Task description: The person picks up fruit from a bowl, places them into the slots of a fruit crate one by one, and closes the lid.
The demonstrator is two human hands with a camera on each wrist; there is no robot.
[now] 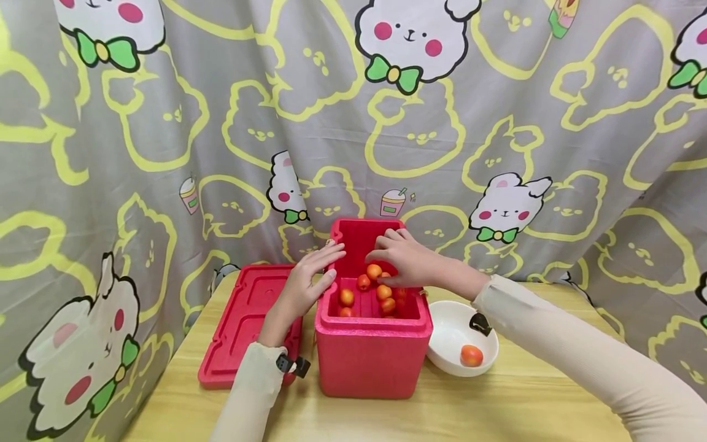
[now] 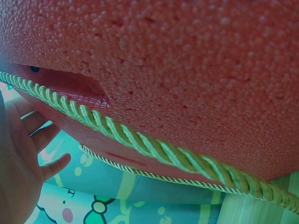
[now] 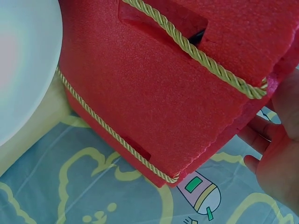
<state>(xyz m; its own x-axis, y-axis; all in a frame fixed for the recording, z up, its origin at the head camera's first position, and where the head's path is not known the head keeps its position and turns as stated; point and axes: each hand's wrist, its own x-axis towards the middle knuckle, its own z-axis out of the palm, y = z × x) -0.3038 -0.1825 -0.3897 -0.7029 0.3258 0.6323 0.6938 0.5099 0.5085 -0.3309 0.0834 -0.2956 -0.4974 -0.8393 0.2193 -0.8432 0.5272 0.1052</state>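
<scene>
A red foam box (image 1: pixel 372 362) with twisted gold cords (image 2: pixel 154 147) on its sides stands uncovered on the table. Several small orange-red tomatoes (image 1: pixel 384 292) lie inside it. My left hand (image 1: pixel 306 282) rests at the box's left rim, fingers extended. Over the right part of the opening is my right hand (image 1: pixel 405 261), fingers spread and slightly bent above the tomatoes; I see nothing held between them. In the right wrist view, the box edge hides part of the right fingers (image 3: pixel 257 135). A white bowl (image 1: pixel 442 337) right of the box holds one tomato (image 1: pixel 471 355).
The red lid (image 1: pixel 248 319) lies flat to the left of the box, partly under the left forearm. A patterned grey curtain (image 1: pixel 331 135) hangs behind the wooden table (image 1: pixel 497 411). My right forearm passes over the bowl's back edge.
</scene>
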